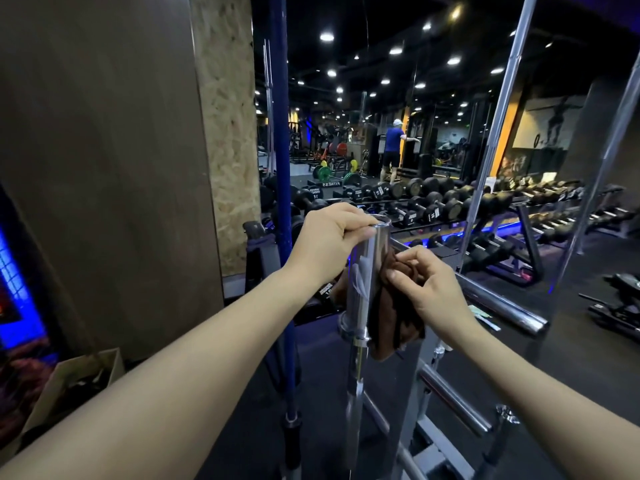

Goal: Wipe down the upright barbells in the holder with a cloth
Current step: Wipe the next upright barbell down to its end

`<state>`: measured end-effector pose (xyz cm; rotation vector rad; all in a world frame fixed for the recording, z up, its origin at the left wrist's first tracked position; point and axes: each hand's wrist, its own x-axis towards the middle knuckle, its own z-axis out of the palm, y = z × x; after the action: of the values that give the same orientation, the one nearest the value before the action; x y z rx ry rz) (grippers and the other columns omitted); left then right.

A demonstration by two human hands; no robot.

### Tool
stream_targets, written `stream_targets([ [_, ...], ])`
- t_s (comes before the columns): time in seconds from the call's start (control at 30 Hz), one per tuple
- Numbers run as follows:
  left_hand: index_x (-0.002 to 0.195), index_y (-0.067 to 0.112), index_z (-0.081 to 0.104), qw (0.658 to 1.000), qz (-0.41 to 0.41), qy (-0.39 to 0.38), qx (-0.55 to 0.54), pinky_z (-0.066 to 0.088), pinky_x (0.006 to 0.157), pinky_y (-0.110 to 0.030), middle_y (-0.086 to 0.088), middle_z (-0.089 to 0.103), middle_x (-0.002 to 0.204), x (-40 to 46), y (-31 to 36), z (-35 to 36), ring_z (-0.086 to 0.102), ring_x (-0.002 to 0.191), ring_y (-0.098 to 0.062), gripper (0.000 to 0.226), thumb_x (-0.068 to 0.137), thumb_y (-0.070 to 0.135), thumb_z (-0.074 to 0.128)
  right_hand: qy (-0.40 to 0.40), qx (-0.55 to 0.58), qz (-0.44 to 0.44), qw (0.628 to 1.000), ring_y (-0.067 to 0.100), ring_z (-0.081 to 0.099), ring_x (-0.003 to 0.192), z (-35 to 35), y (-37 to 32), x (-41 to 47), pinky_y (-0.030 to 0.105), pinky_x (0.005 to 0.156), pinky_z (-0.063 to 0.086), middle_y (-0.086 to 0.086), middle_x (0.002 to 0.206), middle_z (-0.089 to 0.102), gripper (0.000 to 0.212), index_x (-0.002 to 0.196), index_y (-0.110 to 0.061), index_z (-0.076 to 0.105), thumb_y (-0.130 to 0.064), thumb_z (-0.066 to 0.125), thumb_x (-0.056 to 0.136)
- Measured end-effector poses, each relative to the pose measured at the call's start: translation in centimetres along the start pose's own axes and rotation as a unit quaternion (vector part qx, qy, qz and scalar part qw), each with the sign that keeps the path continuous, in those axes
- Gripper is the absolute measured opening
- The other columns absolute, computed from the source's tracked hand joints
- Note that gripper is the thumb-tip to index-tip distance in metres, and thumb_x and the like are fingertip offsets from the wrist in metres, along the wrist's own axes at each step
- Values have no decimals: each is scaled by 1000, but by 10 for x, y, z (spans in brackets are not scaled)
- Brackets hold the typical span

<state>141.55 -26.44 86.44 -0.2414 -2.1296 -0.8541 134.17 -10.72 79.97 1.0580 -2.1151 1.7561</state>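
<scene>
I see the left hand [332, 237] with fingers curled over the top rim of the upright chrome barbell [363, 289] at centre; the right hand [426, 289] pinches the brown cloth [391, 317] against the sleeve's right side; a blue bar [282, 168] stands just left.

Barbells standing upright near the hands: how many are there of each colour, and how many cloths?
Chrome barbells: 3, one gripped at the top by the left hand, two more leaning at right.
Blue barbell: 1.
Brown cloth: 1, pinched by the right hand.
Total: 5.
</scene>
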Motion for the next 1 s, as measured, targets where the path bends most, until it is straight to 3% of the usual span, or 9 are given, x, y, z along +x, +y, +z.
stream_targets([
  [0.13, 101, 2, 73, 1000, 9, -10, -5, 32, 81, 4, 4, 62, 90, 3, -2, 0, 57, 93, -6, 18, 84, 3, 67, 24, -37, -41, 998, 8, 50, 68, -5, -15, 14, 26, 67, 40, -2, 73, 58, 11, 82, -8, 59, -6, 69, 84],
  [0.2, 101, 2, 73, 1000, 14, -12, -12, 34, 82, 3, 4, 62, 91, 3, -3, 1, 57, 93, -6, 18, 84, 3, 67, 42, -55, -69, 995, 11, 51, 69, -9, -30, 26, 29, 66, 41, 6, 75, 60, 11, 85, -5, 58, -8, 69, 84],
  [0.3, 102, 3, 73, 1000, 19, -6, -19, 34, 83, 2, 4, 63, 93, 4, -8, 3, 57, 93, -7, 18, 85, 3, 66, 52, -55, -84, 994, 3, 48, 64, -5, -34, 26, 21, 62, 39, 2, 72, 57, 13, 83, -8, 54, -5, 67, 85],
  [0.47, 101, 5, 74, 1000, 26, -3, -9, 33, 83, 2, 10, 61, 91, 2, -16, -2, 57, 93, -5, 18, 86, 3, 65, 8, -50, -23, 998, -4, 47, 63, 13, 8, -8, 16, 66, 37, -11, 68, 55, 23, 77, -16, 51, -2, 68, 84],
  [0.6, 103, 7, 73, 999, 25, -19, -17, 36, 89, -1, 14, 62, 92, 1, -18, -4, 60, 101, -8, 19, 86, 6, 65, -26, -85, 24, 996, 7, 47, 67, 8, 14, -10, 30, 70, 40, -10, 70, 56, 29, 74, -24, 50, -5, 71, 81],
  [0.67, 94, 10, 76, 999, 17, -34, -10, 38, 83, -2, 8, 68, 88, 3, -14, -8, 61, 93, -7, 13, 88, 14, 65, -25, -117, 19, 993, 10, 49, 68, 1, 2, 0, 34, 71, 42, -8, 70, 55, 29, 73, -25, 50, -8, 73, 79],
  [0.77, 64, 20, 72, 997, 15, -32, 69, 36, 58, -14, 4, 61, 60, 11, -2, -8, 54, 62, -9, 33, 86, 43, 64, 23, -91, -38, 995, 14, 58, 85, -8, -26, 21, 33, 82, 46, -6, 88, 62, 27, 88, -27, 55, -8, 72, 80],
  [0.87, 81, 24, 78, 988, -1, 5, 154, 34, 57, -26, 4, 68, 68, 12, 6, 0, 58, 67, -11, 32, 81, 53, 65, 17, -112, -63, 992, 18, 62, 97, -6, -36, 27, 31, 88, 46, 1, 101, 68, 27, 108, -15, 66, -16, 69, 80],
  [1.0, 82, 22, 78, 993, -13, -12, 120, 37, 65, -24, 7, 71, 79, 17, -2, 0, 60, 75, -8, 22, 82, 42, 69, -43, -135, -18, 990, 6, 54, 78, 10, -4, -4, 29, 78, 45, 3, 84, 71, 18, 96, -9, 72, -14, 66, 80],
])
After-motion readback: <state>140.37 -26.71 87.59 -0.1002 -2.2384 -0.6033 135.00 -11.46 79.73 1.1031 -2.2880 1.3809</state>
